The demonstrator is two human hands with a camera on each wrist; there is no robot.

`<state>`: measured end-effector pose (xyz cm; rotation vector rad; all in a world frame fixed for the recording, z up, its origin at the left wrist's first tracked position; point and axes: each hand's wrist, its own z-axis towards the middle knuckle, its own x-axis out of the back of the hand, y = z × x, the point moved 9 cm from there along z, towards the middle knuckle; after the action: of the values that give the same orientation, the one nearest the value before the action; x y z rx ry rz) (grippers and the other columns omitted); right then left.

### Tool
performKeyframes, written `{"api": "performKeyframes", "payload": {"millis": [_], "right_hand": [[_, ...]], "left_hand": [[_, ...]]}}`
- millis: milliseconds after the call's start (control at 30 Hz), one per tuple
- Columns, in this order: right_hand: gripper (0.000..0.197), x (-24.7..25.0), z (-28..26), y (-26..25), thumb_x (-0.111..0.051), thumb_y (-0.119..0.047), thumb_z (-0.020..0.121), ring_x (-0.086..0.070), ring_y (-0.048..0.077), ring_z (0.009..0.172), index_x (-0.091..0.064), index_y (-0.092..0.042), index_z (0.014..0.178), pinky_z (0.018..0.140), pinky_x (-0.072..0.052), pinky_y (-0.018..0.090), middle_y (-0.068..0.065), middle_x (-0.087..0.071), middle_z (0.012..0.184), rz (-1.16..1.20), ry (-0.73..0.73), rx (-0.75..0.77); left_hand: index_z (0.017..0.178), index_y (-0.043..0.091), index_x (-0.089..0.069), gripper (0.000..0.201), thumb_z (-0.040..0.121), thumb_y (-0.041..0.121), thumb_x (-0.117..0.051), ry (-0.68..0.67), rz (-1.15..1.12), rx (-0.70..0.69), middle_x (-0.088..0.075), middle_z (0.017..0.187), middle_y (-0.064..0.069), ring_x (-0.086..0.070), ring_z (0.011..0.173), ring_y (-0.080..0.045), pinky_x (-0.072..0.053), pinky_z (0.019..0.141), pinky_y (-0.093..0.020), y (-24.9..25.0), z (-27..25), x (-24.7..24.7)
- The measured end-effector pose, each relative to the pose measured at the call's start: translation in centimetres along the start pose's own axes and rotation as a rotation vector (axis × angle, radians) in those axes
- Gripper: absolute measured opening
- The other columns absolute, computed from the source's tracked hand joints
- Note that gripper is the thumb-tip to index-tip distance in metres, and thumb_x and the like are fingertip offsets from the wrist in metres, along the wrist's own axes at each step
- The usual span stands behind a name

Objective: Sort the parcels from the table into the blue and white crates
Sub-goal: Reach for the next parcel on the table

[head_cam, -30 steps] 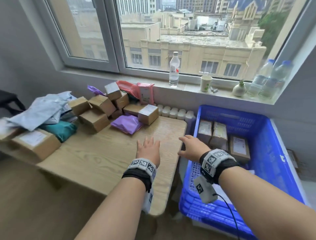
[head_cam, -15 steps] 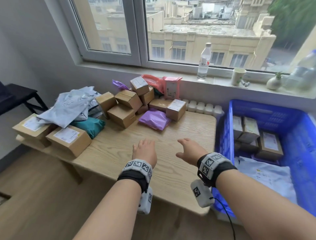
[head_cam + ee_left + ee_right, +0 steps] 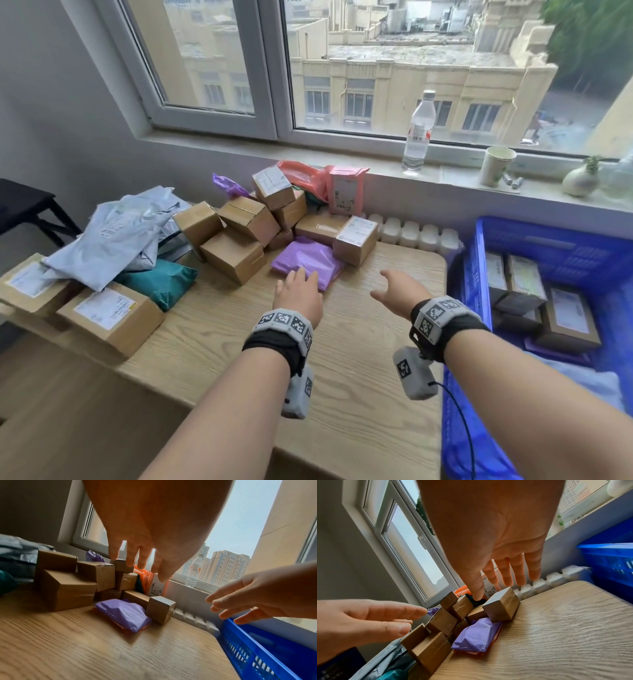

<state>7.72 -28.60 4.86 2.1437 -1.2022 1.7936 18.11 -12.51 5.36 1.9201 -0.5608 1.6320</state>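
On the wooden table [image 3: 222, 342], a purple mailer [image 3: 305, 257] lies flat, with a small labelled cardboard box [image 3: 356, 240] just right of it. My left hand [image 3: 298, 291] is open, fingers straight, fingertips over the mailer's near edge and holding nothing. My right hand [image 3: 397, 291] hovers open above the table, thumb spread, in front of the small box. The left wrist view shows the left fingers [image 3: 130, 561] raised above the mailer [image 3: 123, 614]. In the right wrist view the spread fingers [image 3: 505, 577] hang over the small box [image 3: 501, 607]. The blue crate [image 3: 476, 274] stands right of the table.
Several cardboard boxes [image 3: 236, 253] are piled behind the mailer, with grey mailers [image 3: 116, 233], a teal mailer [image 3: 164, 281] and two larger boxes [image 3: 106, 318] at the left. Pink mailers [image 3: 342, 188] lean on the wall. A bottle [image 3: 418, 133] and cup [image 3: 496, 166] stand on the sill. The crate holds several boxes [image 3: 568, 318].
Both hands have moved forward across the table toward the purple mailer and the boxes. The right hand came away from the blue crate's edge. The head view has swung left.
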Motion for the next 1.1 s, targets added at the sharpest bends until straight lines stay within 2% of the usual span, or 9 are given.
{"api": "performKeyframes", "payload": {"millis": [200, 333, 433, 600, 667, 767, 900, 1100], "right_hand": [[0.063, -0.5, 5.2, 0.6, -0.054, -0.038, 0.099, -0.041, 0.023, 0.139, -0.033, -0.011, 0.151, 0.112, -0.033, 0.035, 0.008, -0.041, 0.153, 0.068, -0.011, -0.067], [0.061, -0.8, 8.9, 1.1, -0.051, -0.038, 0.1, -0.041, 0.024, 0.139, -0.033, -0.011, 0.151, 0.112, -0.033, 0.036, 0.009, -0.041, 0.153, 0.115, 0.004, -0.146], [0.06, -1.2, 11.8, 1.6, -0.05, -0.039, 0.1, -0.042, 0.026, 0.138, -0.035, -0.009, 0.149, 0.112, -0.035, 0.038, 0.01, -0.043, 0.151, 0.178, 0.018, -0.231], [0.057, -2.3, 16.4, 1.8, -0.048, -0.041, 0.1, -0.045, 0.028, 0.136, -0.04, -0.007, 0.146, 0.109, -0.036, 0.037, 0.012, -0.047, 0.148, 0.272, 0.033, -0.341], [0.054, -2.8, 17.8, 2.0, -0.047, -0.041, 0.1, -0.048, 0.028, 0.132, -0.044, -0.007, 0.142, 0.105, -0.037, 0.036, 0.012, -0.051, 0.144, 0.318, 0.047, -0.377], [0.05, -3.4, 19.2, 1.7, -0.045, -0.04, 0.102, -0.05, 0.028, 0.13, -0.047, -0.009, 0.14, 0.102, -0.038, 0.034, 0.011, -0.054, 0.141, 0.362, 0.05, -0.398], [0.04, -4.1, 20.7, 1.4, -0.044, -0.035, 0.103, -0.056, 0.027, 0.121, -0.055, -0.014, 0.135, 0.096, -0.042, 0.033, 0.007, -0.061, 0.135, 0.391, 0.065, -0.382], [0.04, -4.4, 20.4, 2.3, -0.045, -0.036, 0.101, -0.058, 0.031, 0.116, -0.058, -0.009, 0.129, 0.097, -0.045, 0.038, 0.012, -0.063, 0.127, 0.463, 0.089, -0.454]], "left_hand": [[0.147, 0.017, -0.034, 0.046, 0.102, 0.028, -0.04, -0.065, -0.049, -0.018, -0.034, 0.152, -0.007, -0.03, 0.142, -0.024, -0.027, 0.115, -0.042, -0.2, 6.7, -1.8], [0.152, 0.014, -0.026, 0.051, 0.104, 0.026, -0.036, -0.145, -0.107, -0.052, -0.027, 0.158, -0.008, -0.026, 0.145, -0.025, -0.024, 0.117, -0.039, -0.3, 12.0, -3.1], [0.147, 0.01, -0.034, 0.047, 0.103, 0.026, -0.039, -0.177, -0.172, -0.084, -0.035, 0.154, -0.01, -0.033, 0.141, -0.026, -0.026, 0.115, -0.038, -0.4, 15.9, -3.9], [0.143, 0.008, -0.039, 0.045, 0.103, 0.027, -0.039, -0.245, -0.333, -0.049, -0.041, 0.15, -0.009, -0.037, 0.138, -0.027, -0.029, 0.113, -0.047, -0.8, 21.5, -5.3], [0.142, 0.007, -0.04, 0.043, 0.103, 0.026, -0.038, -0.271, -0.381, -0.044, -0.042, 0.15, -0.01, -0.039, 0.136, -0.028, -0.031, 0.111, -0.044, -0.7, 23.4, -6.1], [0.14, 0.007, -0.042, 0.042, 0.104, 0.028, -0.038, -0.296, -0.403, -0.052, -0.043, 0.149, -0.011, -0.042, 0.133, -0.03, -0.034, 0.104, -0.038, -0.1, 25.0, -6.7], [0.133, 0.009, -0.048, 0.038, 0.103, 0.03, -0.037, -0.353, -0.398, -0.103, -0.052, 0.138, -0.015, -0.05, 0.123, -0.033, -0.04, 0.098, -0.039, 1.1, 26.3, -8.4], [0.131, 0.006, -0.049, 0.036, 0.104, 0.027, -0.04, -0.358, -0.498, -0.04, -0.058, 0.132, -0.014, -0.054, 0.119, -0.033, -0.04, 0.093, -0.035, 1.3, 25.8, -8.1]]}}
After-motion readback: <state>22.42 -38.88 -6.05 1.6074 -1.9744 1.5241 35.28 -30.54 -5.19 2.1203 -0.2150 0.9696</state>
